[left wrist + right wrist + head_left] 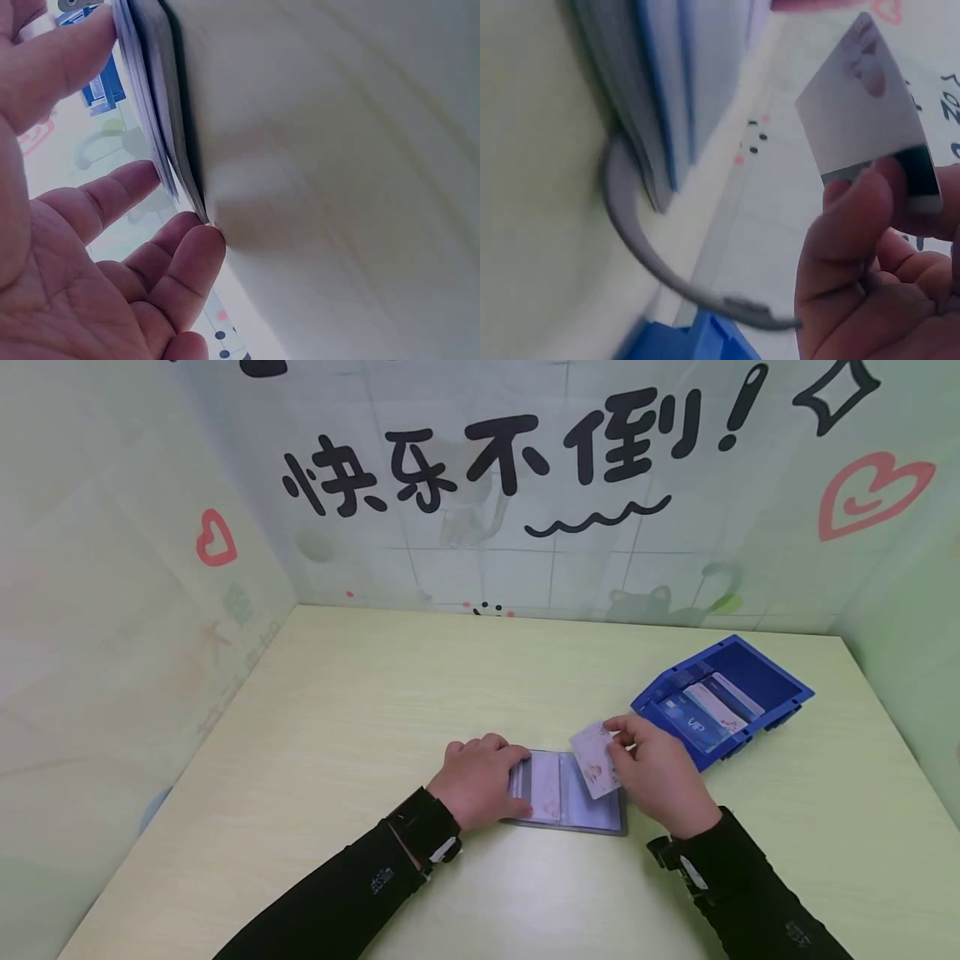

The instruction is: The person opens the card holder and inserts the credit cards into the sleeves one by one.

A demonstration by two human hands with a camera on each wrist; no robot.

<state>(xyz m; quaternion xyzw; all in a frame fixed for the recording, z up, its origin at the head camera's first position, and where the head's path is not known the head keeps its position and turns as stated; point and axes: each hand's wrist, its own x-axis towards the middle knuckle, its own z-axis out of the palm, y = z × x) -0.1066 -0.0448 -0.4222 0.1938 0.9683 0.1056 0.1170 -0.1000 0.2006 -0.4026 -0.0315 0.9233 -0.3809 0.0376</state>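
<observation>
Head view shows the left hand (480,777) flat on an open grey plastic-sleeved card holder (566,793) on the pale green worktop (375,693). Right hand (660,768) pinches a white plastic card (596,758) just above its right page; next, its edge likely needs lining up with a sleeve.

card (596,760): glossy plastic | card holder (570,793): clear plastic sleeves | bin (780,681): blue plastic | table (375,693): matt, smooth

On the back wall (525,527) above the blue tray (780,689) I read big black brush characters, "快乐不倒!", with a wavy stroke beneath them. Inside that tray, the blue card (693,727) nearest me carries white letters that I read as "VIP". Print on the card (596,760) just left of the tray is too blurred for me to read.
</observation>
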